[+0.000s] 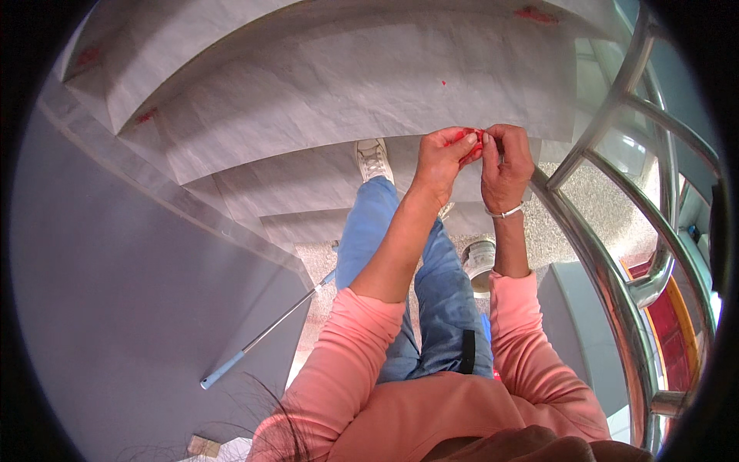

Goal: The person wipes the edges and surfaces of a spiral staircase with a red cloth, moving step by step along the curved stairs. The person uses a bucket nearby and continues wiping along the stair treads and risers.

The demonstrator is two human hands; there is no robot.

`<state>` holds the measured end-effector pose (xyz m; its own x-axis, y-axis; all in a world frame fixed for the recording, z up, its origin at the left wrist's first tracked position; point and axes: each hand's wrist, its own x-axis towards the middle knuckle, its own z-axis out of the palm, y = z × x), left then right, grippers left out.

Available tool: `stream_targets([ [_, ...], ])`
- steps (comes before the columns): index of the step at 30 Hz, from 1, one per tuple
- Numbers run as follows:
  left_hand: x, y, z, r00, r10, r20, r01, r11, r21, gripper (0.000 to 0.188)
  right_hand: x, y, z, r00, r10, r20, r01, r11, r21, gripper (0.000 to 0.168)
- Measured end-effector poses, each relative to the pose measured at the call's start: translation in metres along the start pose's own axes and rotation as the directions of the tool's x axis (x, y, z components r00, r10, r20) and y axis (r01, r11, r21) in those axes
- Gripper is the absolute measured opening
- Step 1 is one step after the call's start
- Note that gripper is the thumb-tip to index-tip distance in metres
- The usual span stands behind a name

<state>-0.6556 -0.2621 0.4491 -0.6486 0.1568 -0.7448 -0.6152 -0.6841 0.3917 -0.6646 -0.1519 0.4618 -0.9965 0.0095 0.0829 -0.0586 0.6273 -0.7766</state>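
Crumpled red scraps (477, 153), thin like paper or film, are pinched between both my hands above the edge of a grey marbled stair step (358, 98). My left hand (437, 164) has most of the red material bunched in its fingers, with the thumb on top. The fingertips of my right hand (509, 164) meet the left ones and grip the scraps' right side. Part of the material is hidden by the fingers. A tiny red fragment (444, 83) lies on the step beyond them. Red patches (537, 14) mark the steps, another red patch (146, 115) being near the left wall.
A curved metal stair railing (606, 265) runs close along my right. Lower down, a bucket (478, 260) stands on the speckled floor (583, 202). Against the grey wall (144, 277) at left leans a long handle (277, 323) with light-blue grips. My shoe (374, 160) is on a lower step.
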Motion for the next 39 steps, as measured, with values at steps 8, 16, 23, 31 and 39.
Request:
stream_targets([
  [8,-0.004,0.002,-0.006,1.000,-0.009,-0.027,0.009,1.000,-0.029,0.019,-0.017,-0.010,0.000,0.997,-0.027,0.075,0.023,0.998,0.063,0.013],
  [16,-0.004,0.003,-0.008,0.996,-0.008,0.087,0.025,0.982,-0.187,0.016,-0.016,-0.016,0.007,0.999,-0.039,0.002,0.038,0.997,0.074,0.014],
  [23,0.003,-0.006,-0.018,0.992,0.088,0.095,-0.063,0.968,-0.242,0.022,-0.025,-0.028,0.016,0.999,-0.045,0.028,0.044,0.998,0.041,0.020],
  [31,0.002,-0.004,-0.014,0.989,0.095,-0.113,-0.121,0.961,-0.250,0.036,-0.031,-0.023,0.032,0.997,-0.075,0.012,0.075,0.996,0.047,0.020],
  [39,0.001,-0.003,-0.022,0.999,0.031,0.018,-0.022,0.924,-0.381,0.039,-0.026,-0.017,0.036,0.996,-0.046,-0.071,0.042,0.997,-0.062,0.018],
])
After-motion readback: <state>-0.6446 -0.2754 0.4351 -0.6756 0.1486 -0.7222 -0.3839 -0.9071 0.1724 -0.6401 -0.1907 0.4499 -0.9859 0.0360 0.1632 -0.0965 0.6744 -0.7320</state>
